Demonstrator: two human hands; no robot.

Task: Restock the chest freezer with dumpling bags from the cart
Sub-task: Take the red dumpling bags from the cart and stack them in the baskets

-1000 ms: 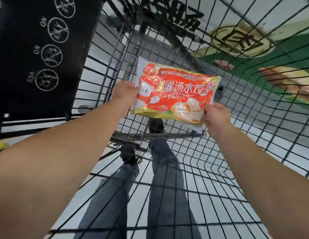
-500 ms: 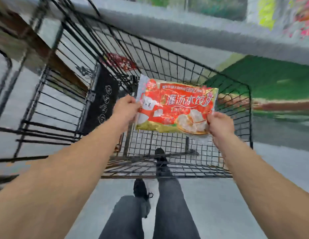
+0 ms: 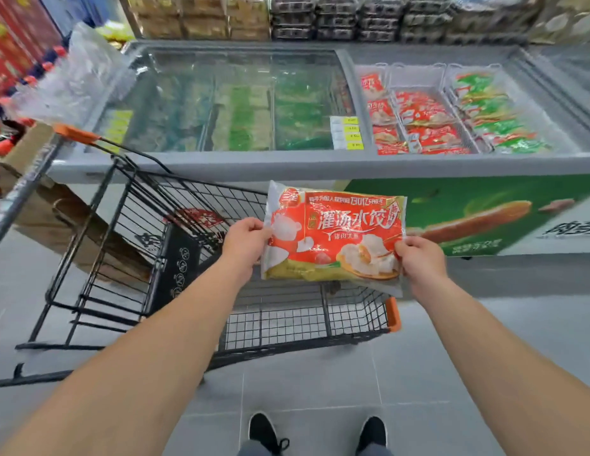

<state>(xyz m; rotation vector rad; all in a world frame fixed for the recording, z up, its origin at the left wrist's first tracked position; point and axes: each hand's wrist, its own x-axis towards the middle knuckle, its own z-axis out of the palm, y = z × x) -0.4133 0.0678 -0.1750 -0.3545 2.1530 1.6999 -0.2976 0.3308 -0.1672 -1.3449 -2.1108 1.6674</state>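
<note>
I hold a red and gold dumpling bag flat in front of me, above the black wire cart. My left hand grips its left edge and my right hand grips its lower right corner. Behind the cart stands the grey chest freezer. Its right section is uncovered, with wire baskets of red dumpling bags and green bags. A glass lid covers the left section.
The cart has an orange handle end and an orange corner bumper. A cardboard box leans at the left behind it. Shelves of packaged goods run behind the freezer. Grey floor tiles lie underfoot.
The view has risen from inside the cart to the freezer. The bag, still in both hands, has come up out of the cart basket and is now held above its rim.
</note>
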